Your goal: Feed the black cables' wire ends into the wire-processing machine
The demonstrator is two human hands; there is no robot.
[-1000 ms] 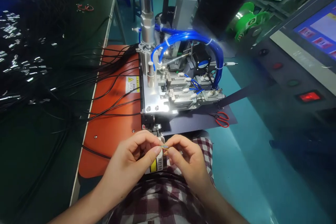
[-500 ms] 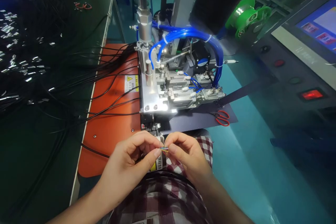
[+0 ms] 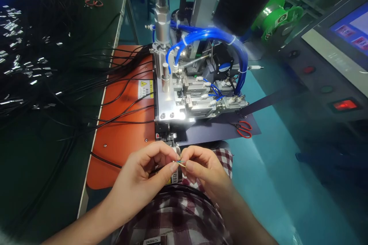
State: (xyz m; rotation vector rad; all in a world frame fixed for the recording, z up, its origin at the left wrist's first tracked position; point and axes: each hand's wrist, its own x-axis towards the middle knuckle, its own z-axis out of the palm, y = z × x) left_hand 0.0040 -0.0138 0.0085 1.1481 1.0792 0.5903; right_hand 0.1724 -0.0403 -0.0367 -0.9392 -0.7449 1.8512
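Thin coloured wires (image 3: pixel 180 162) stretch between my two hands, low in the middle of the head view. My left hand (image 3: pixel 152 168) pinches them between thumb and index finger. From the right, my right hand (image 3: pixel 204 166) grips the free wire ends, also with thumb and index finger. The fingertips of both hands nearly meet. A black cable (image 3: pixel 106 160) lies on the orange plate (image 3: pixel 123 130) and runs toward my left hand. Just beyond the hands stands a metal machine (image 3: pixel 169 105) with blue air tubes (image 3: pixel 212 34).
Red-handled scissors (image 3: pixel 245 129) lie on the dark base plate right of the machine. Many black cables with shiny ends (image 3: pixel 28 65) cover the green table at left. A green solder spool (image 3: pixel 276 17) and a control panel (image 3: pixel 324 72) stand at right.
The wires between my fingertips have shifted, and a pale one now shows in front. Both hands keep their pinch. The whole view has moved slightly.
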